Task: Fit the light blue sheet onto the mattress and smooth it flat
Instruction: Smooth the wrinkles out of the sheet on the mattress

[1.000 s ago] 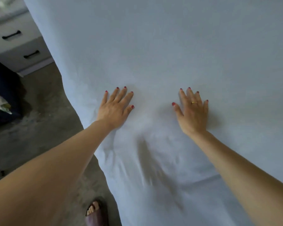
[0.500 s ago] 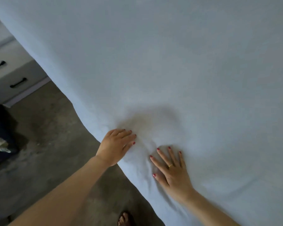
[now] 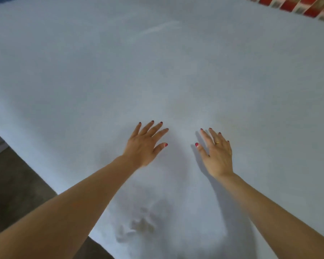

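near edge: small patch of rumpled creases [image 3: 138,227] in the light blue cotton sheet [image 3: 157,75], just inside the bed's near edge, between the two forearms. Only uneven spot I can see.
floor: dark grey floor [image 3: 13,180] showing at lower left, beside the bed.
left hand: bare left hand [image 3: 144,144] palm down on the sheet, fingers [image 3: 153,128] straight and spread, grasping nothing.
right hand: bare right hand [image 3: 218,156] with a gold ring [image 3: 217,143], fingers extended and released, holding nothing. Palm down at the sheet; whether it presses or just skims, can't tell.
sheet: covers the mattress top across the whole view, draped over the near-left edge. Mid and far areas look flat.
far corner: red patterned cloth [image 3: 307,6] at top right, past the sheet. Blurred.
step: smoothing, judged late stage; fitting looks done on the visible side.
next: likely needs both flat palms swept over the near creases toward the edge, fabric kept taut, no bunching.
count: 2 hands, 1 sheet, 1 ring, 1 crease patch, 1 red cloth.
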